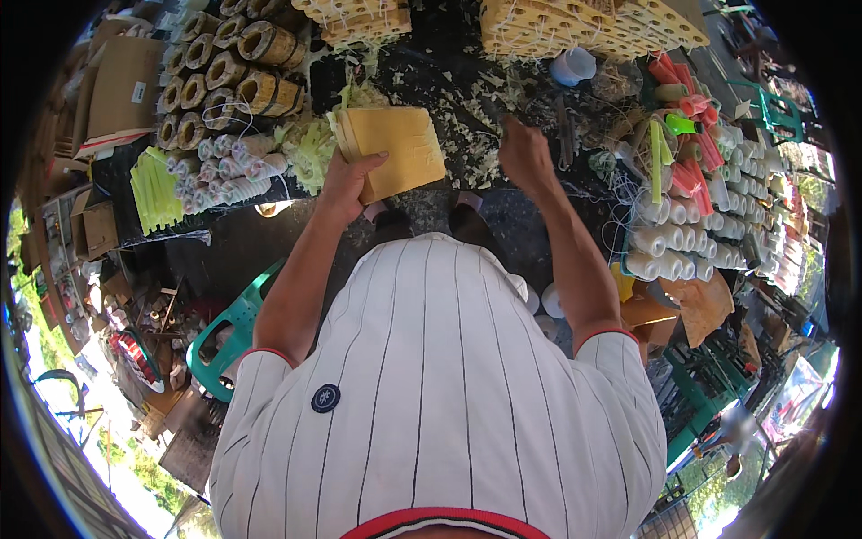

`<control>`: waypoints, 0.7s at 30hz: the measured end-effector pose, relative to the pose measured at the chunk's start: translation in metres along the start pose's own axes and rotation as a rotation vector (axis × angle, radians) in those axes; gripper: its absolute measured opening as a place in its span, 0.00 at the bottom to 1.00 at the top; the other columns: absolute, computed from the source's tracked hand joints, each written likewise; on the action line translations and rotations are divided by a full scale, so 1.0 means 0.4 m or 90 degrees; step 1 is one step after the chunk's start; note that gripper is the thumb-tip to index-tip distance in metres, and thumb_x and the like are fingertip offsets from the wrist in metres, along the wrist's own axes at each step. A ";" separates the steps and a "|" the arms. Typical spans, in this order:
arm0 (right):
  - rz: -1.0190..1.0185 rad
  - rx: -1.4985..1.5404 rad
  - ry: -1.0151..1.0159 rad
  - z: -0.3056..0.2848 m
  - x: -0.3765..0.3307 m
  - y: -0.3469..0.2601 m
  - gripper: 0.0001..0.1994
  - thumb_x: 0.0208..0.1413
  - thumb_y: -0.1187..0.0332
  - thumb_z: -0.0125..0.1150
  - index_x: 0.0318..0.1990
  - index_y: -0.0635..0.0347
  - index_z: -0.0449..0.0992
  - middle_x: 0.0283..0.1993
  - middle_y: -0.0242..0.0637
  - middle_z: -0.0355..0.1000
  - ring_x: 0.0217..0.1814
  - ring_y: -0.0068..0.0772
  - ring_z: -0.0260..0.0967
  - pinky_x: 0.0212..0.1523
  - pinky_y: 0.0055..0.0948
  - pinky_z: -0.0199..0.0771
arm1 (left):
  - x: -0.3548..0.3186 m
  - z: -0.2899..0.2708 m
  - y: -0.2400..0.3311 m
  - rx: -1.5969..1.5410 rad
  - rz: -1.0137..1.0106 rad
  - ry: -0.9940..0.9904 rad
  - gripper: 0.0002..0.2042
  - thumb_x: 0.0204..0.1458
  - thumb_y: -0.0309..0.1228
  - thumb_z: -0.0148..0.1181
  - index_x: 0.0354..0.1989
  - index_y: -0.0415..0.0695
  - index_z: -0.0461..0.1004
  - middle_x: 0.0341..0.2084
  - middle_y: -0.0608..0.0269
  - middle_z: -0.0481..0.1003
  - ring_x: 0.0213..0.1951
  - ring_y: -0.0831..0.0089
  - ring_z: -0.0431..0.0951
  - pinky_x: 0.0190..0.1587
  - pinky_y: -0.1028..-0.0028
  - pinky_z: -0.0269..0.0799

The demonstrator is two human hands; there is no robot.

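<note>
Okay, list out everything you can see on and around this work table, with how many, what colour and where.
Flat yellow cardboard stack: one, yellow, table centre, held.
Brown banded cylinders: about ten, brown, upper left.
Pale yellow perforated blocks: several, top edge.
White paper-wrapped tubes: many, white, right side.
Red and pink tubes: several, upper right.
Lime green strips: one bundle, left.
White cup: one, top centre.
Teal plastic chair: one, lower left.
Left hand: gripping the cardboard stack.
Right hand: closed, raised over the table; contents unclear.
</note>
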State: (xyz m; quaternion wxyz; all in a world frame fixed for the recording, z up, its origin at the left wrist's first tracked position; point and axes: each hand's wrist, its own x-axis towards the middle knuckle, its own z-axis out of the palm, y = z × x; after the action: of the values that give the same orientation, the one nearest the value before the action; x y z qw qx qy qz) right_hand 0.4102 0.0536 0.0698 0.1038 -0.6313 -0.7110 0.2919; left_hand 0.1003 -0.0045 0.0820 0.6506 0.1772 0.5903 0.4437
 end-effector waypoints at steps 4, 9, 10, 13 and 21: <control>-0.162 0.072 -0.013 0.168 -0.121 -0.204 0.22 0.54 0.75 0.58 0.58 0.69 0.74 0.36 0.53 0.79 0.39 0.53 0.81 0.39 0.48 0.82 | -0.039 0.040 -0.034 -0.068 0.005 0.014 0.30 0.61 0.31 0.69 0.68 0.39 0.61 0.58 0.55 0.74 0.57 0.64 0.78 0.56 0.62 0.79; -0.046 -0.070 -0.046 0.306 -0.023 -0.189 0.21 0.49 0.75 0.61 0.53 0.68 0.74 0.41 0.53 0.79 0.43 0.58 0.80 0.43 0.51 0.81 | -0.024 -0.009 -0.070 -0.087 0.012 0.003 0.30 0.61 0.31 0.71 0.67 0.38 0.62 0.57 0.54 0.75 0.54 0.65 0.79 0.55 0.63 0.79; -0.013 -0.066 -0.089 0.301 0.029 -0.150 0.21 0.49 0.75 0.61 0.54 0.68 0.74 0.42 0.54 0.79 0.44 0.60 0.80 0.43 0.52 0.81 | -0.021 -0.014 -0.074 -0.085 0.020 0.002 0.29 0.61 0.30 0.70 0.66 0.38 0.62 0.57 0.54 0.75 0.54 0.65 0.79 0.55 0.64 0.79; 0.031 -0.042 -0.148 0.257 0.094 -0.102 0.21 0.50 0.74 0.60 0.53 0.69 0.74 0.42 0.54 0.79 0.42 0.61 0.80 0.43 0.52 0.82 | -0.023 -0.025 -0.069 -0.079 0.009 0.006 0.29 0.61 0.30 0.71 0.66 0.37 0.63 0.56 0.54 0.76 0.54 0.66 0.80 0.54 0.65 0.78; 0.044 -0.033 -0.080 0.303 0.055 -0.179 0.23 0.52 0.72 0.62 0.57 0.68 0.73 0.43 0.56 0.81 0.43 0.60 0.81 0.44 0.50 0.83 | -0.011 -0.044 -0.046 -0.054 -0.017 0.021 0.26 0.55 0.24 0.73 0.61 0.35 0.68 0.51 0.54 0.79 0.49 0.64 0.83 0.51 0.65 0.81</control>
State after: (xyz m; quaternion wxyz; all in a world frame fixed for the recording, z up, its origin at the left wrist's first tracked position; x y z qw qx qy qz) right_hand 0.2837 0.0378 0.0060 0.0322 -0.6385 -0.7010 0.3161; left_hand 0.0911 -0.0233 0.0664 0.6532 0.1344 0.5842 0.4626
